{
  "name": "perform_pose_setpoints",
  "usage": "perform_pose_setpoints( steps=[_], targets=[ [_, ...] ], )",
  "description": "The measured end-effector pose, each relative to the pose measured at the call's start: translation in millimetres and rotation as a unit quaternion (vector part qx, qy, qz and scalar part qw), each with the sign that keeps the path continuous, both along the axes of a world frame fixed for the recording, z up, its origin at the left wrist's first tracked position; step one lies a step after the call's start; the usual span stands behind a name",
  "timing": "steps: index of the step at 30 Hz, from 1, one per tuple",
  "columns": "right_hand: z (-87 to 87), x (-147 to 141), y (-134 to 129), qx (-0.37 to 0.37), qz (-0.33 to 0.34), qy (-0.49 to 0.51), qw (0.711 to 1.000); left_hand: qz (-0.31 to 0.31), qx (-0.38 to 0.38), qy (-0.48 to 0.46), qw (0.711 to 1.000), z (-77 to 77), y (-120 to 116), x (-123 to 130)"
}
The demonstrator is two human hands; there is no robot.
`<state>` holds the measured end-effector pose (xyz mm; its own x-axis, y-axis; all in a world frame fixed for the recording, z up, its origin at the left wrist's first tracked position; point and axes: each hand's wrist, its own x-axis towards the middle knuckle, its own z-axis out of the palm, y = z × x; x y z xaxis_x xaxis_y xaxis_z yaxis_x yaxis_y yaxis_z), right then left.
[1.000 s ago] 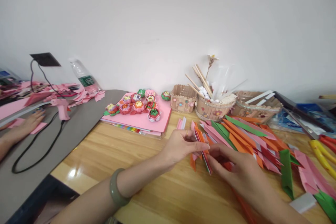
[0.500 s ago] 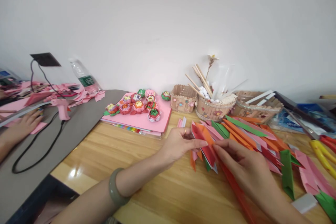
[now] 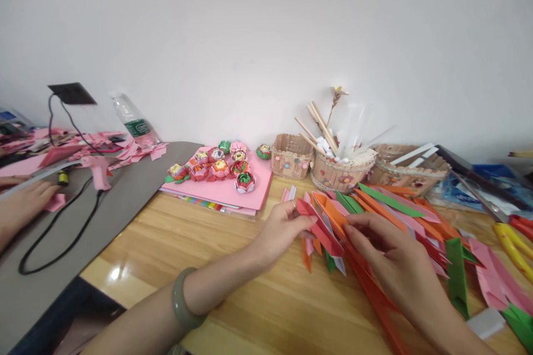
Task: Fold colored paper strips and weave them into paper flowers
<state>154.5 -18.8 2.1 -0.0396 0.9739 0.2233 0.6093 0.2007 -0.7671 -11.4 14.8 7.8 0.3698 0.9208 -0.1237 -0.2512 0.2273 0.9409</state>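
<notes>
My left hand (image 3: 287, 230), with a ring and a green bangle on its arm, pinches a red folded paper strip (image 3: 321, 227) between thumb and fingers. Close beside it, my right hand (image 3: 383, 247) grips an orange folded paper strip (image 3: 332, 209) by its lower end. The two strips lie side by side, with pale paper edges showing between them. Under and behind my hands spread several folded strips in pink, green, orange and red, among them a green strip (image 3: 457, 274). Long red strips (image 3: 377, 294) run beneath my right hand toward the front.
Decorated baskets (image 3: 290, 158) stand along the wall. Paper flowers (image 3: 220, 169) sit on pink sheets (image 3: 260, 194). At left are a pink glue gun (image 3: 99, 173) with a looping cord, a bottle (image 3: 135, 122) and another person's hand (image 3: 31, 202). Yellow-handled scissors (image 3: 512, 249) lie at right.
The orange strip has come away from the red one toward the right, in my right hand. My left hand still holds the red strip. The other person's hand has shifted left.
</notes>
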Motion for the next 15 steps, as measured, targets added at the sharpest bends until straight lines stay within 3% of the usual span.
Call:
perform_pose_setpoints(
  steps=[6, 15],
  targets=[
    [0.0, -1.8, -6.3, 0.056, -0.010, -0.064, 0.996, -0.009, -0.039, -0.052, 0.998, 1.8, -5.6, 1.6],
    [1.6, -6.7, -10.3, 0.057, 0.017, -0.055, 0.997, 0.004, -0.003, 0.071, 0.997, 6.0, -8.8, 3.7]
  ],
)
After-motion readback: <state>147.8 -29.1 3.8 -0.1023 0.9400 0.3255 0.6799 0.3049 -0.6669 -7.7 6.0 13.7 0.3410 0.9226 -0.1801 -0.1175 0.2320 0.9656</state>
